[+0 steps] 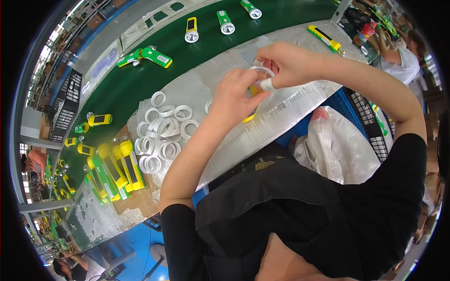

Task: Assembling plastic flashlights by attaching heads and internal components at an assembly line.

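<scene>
My left hand [234,96] is closed around a flashlight [251,115]; yellow parts of its body show by the thumb and below the palm, and the rest is hidden by my fingers. At its head end, my right hand [293,65] pinches a white ring [266,70]. White covers sit on some of that hand's fingertips. Left of my left forearm lies a heap of loose white rings [166,126]. One more ring [208,106] lies partly behind the left wrist.
Several yellow and green flashlights [112,171] lie grouped at the left on cardboard. Others, such as a green one [225,22], lie on the green belt [140,84]. A yellow flashlight [324,37] is at far right. A white sack [335,145] hangs beside black crates. Co-workers sit nearby.
</scene>
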### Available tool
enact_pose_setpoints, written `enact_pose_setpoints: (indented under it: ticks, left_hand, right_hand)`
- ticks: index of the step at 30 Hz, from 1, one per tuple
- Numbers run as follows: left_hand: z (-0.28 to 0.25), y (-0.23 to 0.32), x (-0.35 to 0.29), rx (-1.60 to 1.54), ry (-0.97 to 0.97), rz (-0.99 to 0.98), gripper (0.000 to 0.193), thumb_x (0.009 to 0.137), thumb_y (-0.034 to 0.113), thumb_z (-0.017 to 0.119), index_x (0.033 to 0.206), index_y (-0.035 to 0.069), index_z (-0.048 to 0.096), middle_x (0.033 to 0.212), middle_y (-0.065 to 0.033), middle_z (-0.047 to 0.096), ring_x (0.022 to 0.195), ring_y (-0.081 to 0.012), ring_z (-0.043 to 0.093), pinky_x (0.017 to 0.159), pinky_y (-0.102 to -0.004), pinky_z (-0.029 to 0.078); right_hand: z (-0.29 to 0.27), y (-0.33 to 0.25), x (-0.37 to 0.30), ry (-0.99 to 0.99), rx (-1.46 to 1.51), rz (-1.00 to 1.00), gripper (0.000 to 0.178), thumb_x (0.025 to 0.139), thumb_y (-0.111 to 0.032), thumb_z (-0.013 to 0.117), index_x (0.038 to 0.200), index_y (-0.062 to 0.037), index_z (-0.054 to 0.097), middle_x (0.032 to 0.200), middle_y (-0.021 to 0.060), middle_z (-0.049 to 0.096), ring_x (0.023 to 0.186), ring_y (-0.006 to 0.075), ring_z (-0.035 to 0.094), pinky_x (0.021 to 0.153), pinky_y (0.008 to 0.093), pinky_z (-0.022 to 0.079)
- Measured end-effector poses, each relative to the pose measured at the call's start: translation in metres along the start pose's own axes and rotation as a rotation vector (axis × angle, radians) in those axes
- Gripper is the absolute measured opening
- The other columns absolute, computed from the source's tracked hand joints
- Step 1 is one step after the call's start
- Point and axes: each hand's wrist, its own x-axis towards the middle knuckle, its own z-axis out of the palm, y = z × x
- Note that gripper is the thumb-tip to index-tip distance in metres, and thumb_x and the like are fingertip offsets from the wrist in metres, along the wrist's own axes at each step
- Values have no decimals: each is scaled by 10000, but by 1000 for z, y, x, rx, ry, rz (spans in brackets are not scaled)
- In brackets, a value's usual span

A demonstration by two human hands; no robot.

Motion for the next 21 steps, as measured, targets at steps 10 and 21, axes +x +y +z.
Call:
enact_pose_setpoints:
  ticks: [10,21]
  left_hand:
    - [-6,-7,2,-20,10,-104,322,718,205,806,987,138,643,788,-68,600,741,-265,594,638,-381,479]
    - [-5,-10,-2,-52,34,-166,335,710,213,816,984,123,645,785,-69,596,715,-253,583,630,-366,475]
  right_hand:
    - [11,29,13,321,101,-393,447,752,-363,746,869,22,552,696,136,575,633,276,548,575,394,436]
    - [13,17,26,388,85,-452,631,745,-608,633,764,23,664,704,186,632,670,339,633,594,414,501]
